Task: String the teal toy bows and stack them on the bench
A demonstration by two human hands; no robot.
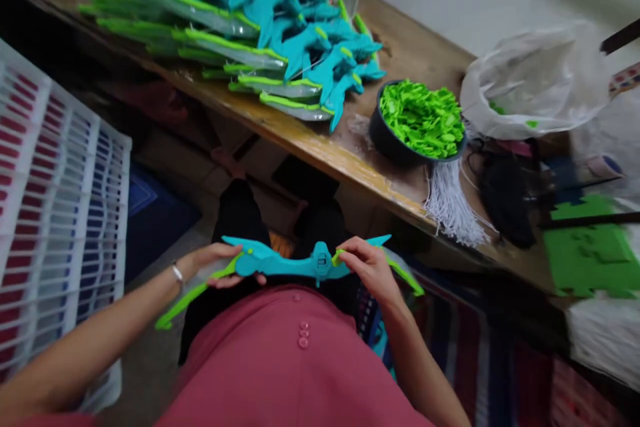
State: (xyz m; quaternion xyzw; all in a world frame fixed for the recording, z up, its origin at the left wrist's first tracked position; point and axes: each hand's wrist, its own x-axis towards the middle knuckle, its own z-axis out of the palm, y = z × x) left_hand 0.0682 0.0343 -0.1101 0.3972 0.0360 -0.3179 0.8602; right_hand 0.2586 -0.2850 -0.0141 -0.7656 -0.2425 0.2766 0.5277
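Observation:
Across my lap lies a toy bow (295,268), with a turquoise body and lime green limbs at both ends. My left hand (223,267) is closed round its left part, where a green limb meets the turquoise body. In a pinch, my right hand (367,267) holds a small lime green plastic piece (338,256) beside the raised block at the bow's middle. Whether the piece touches the block I cannot tell. A dark bowl (385,140) heaped with similar green pieces (423,120) stands on the table ahead to the right.
Many turquoise and green bows (300,47) are stacked on the wooden table (400,187). White strings (455,207) hang over its edge. A white plastic bag (540,87) and green foam mat (595,247) are at the right. A white plastic crate (65,213) stands at my left.

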